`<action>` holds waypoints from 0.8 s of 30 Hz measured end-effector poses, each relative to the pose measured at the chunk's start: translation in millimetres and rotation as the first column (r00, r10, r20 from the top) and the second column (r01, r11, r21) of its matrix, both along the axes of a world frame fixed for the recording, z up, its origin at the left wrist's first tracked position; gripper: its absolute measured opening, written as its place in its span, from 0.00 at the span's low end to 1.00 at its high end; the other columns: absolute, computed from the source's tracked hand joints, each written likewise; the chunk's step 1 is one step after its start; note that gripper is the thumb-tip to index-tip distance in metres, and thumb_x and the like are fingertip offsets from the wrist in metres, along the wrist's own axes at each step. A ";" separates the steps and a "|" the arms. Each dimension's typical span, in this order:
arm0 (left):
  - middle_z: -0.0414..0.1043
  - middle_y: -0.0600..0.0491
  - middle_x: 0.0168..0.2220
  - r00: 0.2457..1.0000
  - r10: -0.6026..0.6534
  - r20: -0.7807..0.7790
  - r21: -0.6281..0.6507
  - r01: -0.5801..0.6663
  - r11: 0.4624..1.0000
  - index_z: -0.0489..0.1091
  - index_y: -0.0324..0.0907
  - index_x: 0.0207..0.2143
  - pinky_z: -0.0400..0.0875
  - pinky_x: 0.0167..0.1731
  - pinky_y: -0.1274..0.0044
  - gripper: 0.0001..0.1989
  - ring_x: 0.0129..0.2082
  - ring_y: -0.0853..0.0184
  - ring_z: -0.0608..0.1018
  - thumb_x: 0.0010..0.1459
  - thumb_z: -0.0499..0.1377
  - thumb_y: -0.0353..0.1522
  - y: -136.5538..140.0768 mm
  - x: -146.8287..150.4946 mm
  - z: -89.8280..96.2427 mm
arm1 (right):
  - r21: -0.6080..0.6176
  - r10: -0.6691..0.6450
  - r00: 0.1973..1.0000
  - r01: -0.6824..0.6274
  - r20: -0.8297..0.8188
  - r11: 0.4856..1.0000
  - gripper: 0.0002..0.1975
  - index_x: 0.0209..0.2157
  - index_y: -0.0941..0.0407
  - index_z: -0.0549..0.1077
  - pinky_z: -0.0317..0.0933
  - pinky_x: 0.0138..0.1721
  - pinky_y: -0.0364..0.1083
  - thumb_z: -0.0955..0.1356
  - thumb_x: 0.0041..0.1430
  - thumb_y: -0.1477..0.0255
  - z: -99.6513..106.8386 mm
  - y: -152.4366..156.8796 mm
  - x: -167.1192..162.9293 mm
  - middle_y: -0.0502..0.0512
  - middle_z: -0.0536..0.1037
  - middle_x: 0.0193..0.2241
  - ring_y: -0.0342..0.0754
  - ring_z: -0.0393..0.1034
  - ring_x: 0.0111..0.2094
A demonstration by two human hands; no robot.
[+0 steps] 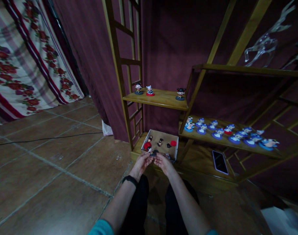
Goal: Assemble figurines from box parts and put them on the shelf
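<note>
Both my hands meet over the near edge of an open shallow box (176,149). A small black-haired figurine (149,149) is pinched in my left hand (142,163). The fingertips of my right hand (164,163) close on a dark round base (156,152) right beside it. I cannot tell whether the two pieces are joined. Inside the box lie dark figurine parts (160,142), a red round base (173,143) and another red piece (147,145).
Three figurines, one a black-haired one (180,93), stand on the wooden shelf (161,98) above the box. Several blue and purple figurines (217,133) fill the right shelf. A phone (220,162) lies on the lower board. A clear deer ornament (262,45) stands higher up.
</note>
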State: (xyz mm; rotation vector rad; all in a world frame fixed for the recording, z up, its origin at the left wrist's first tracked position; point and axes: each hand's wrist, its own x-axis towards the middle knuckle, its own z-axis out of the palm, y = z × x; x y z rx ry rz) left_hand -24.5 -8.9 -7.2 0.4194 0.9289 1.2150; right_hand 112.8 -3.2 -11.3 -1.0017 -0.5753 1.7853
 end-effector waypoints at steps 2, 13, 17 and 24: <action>0.72 0.52 0.22 1.000 0.018 -0.022 0.024 -0.017 1.000 0.65 0.36 0.30 0.70 0.23 0.83 0.07 0.20 0.73 0.75 0.47 0.60 0.25 0.0 1.1 -1.4 | 0.008 0.008 1.000 -0.008 0.014 1.000 0.08 0.30 0.58 0.71 0.65 0.27 0.42 0.70 0.44 0.71 -2.1 0.1 -1.2 0.53 0.75 0.23 0.41 0.69 0.23; 0.72 0.52 0.23 0.994 -0.069 -0.083 0.039 0.072 0.997 0.66 0.37 0.33 0.68 0.22 0.83 0.07 0.21 0.73 0.75 0.48 0.58 0.27 0.3 0.5 -3.1 | 0.026 -0.077 0.992 0.075 0.102 0.997 0.08 0.27 0.60 0.72 0.63 0.22 0.41 0.69 0.39 0.75 4.1 -1.4 3.4 0.50 0.73 0.17 0.41 0.66 0.18; 0.71 0.52 0.21 0.990 -0.093 -0.105 -0.007 0.093 0.996 0.66 0.37 0.32 0.66 0.19 0.84 0.06 0.18 0.74 0.73 0.48 0.58 0.26 1.8 1.7 -5.4 | 0.032 -0.047 0.989 0.043 0.143 0.999 0.07 0.25 0.60 0.72 0.61 0.19 0.39 0.69 0.39 0.74 6.1 -2.1 4.1 0.49 0.72 0.15 0.39 0.64 0.16; 0.70 0.52 0.19 0.991 -0.118 -0.068 -0.038 0.116 0.993 0.67 0.34 0.31 0.65 0.16 0.85 0.06 0.15 0.75 0.72 0.47 0.58 0.23 3.5 0.8 -9.5 | 0.059 0.005 0.993 -0.012 0.116 0.998 0.11 0.30 0.59 0.73 0.61 0.20 0.39 0.70 0.41 0.71 4.6 -1.6 5.3 0.51 0.74 0.19 0.39 0.66 0.18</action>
